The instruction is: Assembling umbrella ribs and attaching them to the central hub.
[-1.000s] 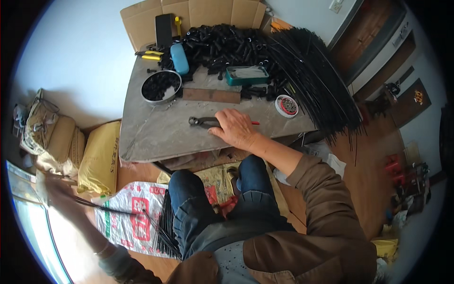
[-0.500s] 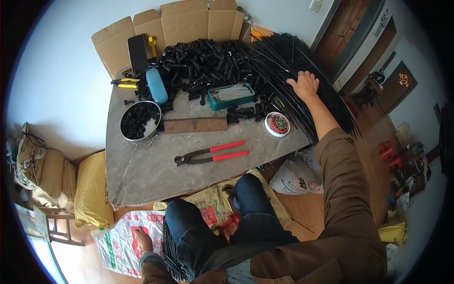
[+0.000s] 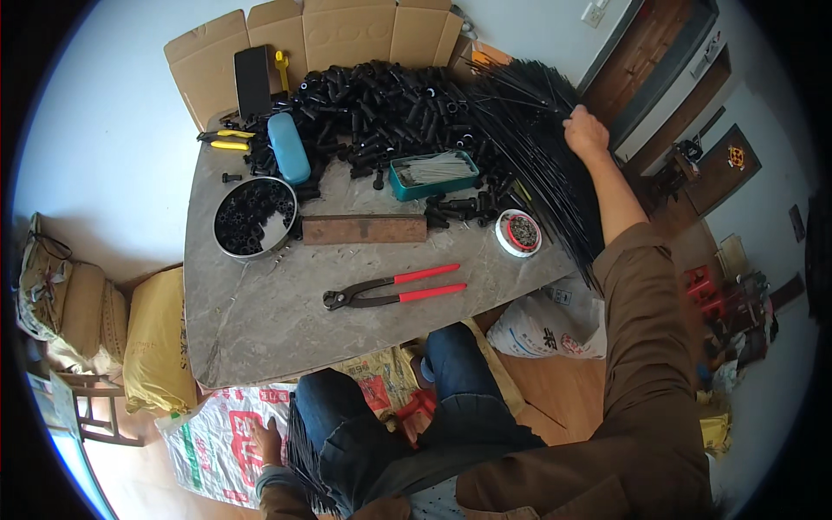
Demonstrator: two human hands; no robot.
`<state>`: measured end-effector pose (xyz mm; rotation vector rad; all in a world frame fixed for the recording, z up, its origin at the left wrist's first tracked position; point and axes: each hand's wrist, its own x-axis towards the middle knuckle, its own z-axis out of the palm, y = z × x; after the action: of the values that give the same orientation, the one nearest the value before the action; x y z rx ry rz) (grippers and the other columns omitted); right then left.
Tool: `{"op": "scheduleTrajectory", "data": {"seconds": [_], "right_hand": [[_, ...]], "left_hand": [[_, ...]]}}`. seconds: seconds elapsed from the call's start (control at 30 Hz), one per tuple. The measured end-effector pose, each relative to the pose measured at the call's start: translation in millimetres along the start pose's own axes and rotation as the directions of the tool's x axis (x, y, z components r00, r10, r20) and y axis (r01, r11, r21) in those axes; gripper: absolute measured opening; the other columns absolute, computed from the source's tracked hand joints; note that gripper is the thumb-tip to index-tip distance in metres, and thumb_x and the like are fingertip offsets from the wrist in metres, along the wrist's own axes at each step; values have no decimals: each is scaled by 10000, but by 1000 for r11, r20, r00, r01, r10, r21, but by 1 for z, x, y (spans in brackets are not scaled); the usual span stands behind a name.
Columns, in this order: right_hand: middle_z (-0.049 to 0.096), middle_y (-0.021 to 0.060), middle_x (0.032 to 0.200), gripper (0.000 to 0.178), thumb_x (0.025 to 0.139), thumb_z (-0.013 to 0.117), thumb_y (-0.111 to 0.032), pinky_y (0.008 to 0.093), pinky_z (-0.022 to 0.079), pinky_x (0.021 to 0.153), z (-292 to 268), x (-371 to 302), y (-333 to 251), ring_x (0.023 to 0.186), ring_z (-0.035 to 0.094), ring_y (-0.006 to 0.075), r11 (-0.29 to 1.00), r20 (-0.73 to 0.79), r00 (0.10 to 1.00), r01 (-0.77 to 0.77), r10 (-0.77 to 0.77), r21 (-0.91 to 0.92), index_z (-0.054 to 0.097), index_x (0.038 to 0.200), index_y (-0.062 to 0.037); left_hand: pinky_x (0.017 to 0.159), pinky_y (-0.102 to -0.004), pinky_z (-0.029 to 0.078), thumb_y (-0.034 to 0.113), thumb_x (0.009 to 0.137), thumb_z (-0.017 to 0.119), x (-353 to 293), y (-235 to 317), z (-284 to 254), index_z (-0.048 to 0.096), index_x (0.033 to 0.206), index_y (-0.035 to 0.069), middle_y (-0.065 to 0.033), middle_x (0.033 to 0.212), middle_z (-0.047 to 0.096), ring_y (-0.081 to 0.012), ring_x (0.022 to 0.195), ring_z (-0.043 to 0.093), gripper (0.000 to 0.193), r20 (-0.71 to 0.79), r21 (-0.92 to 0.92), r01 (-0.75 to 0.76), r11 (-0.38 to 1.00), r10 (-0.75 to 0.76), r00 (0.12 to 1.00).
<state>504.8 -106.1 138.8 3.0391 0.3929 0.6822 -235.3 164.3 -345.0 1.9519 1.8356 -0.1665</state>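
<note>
My right hand [image 3: 588,132] is closed at the far right of the table, round some thin black rods [image 3: 529,165] from the large pile there. The fingertips are hidden from view. My left hand [image 3: 267,444] lies beside my left thigh, thumb and fingers apart, over a white printed sack [image 3: 204,446]. Between that hand and my leg is another bunch of black rods [image 3: 303,442]. Red-handled end-cutting pincers [image 3: 394,286] rest on the tabletop, with a reddish-brown bar [image 3: 364,230] behind them.
A heap of black tubular parts [image 3: 381,108] fills the table's back, before folded cardboard [image 3: 347,35]. Around it are a teal tray of thin pale pins [image 3: 433,173], a round tin of black parts [image 3: 254,217], a white tub [image 3: 518,232], a blue case [image 3: 289,149] and yellow-handled pliers [image 3: 230,139].
My right hand has moved farther back and slightly right, going from spread on the rods to closed, and a few rod ends are raised. My left hand has barely moved.
</note>
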Motion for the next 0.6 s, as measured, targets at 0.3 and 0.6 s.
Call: {"op": "scheduleTrajectory", "data": {"seconds": [0.3, 0.6], "right_hand": [[679, 171, 1010, 228, 848, 600, -195, 447, 507, 820, -58, 26, 8, 1001, 634, 340, 978, -159, 966, 189, -202, -94, 648, 1038, -78], [668, 175, 1064, 248, 853, 537, -168, 433, 503, 857, -68, 34, 36, 1031, 628, 344, 997, -107, 992, 68, -71, -28, 700, 1002, -55]], "left_hand": [[746, -358, 503, 270, 887, 577, -37, 73, -100, 657, 1086, -21, -209, 943, 688, -266, 817, 662, 362, 134, -521, -66, 851, 158, 978], [577, -243, 447, 279, 929, 564, -98, 82, -194, 632, 1123, -14, -65, 843, 668, -144, 668, 642, 358, 77, -601, -259, 756, 378, 923]]}}
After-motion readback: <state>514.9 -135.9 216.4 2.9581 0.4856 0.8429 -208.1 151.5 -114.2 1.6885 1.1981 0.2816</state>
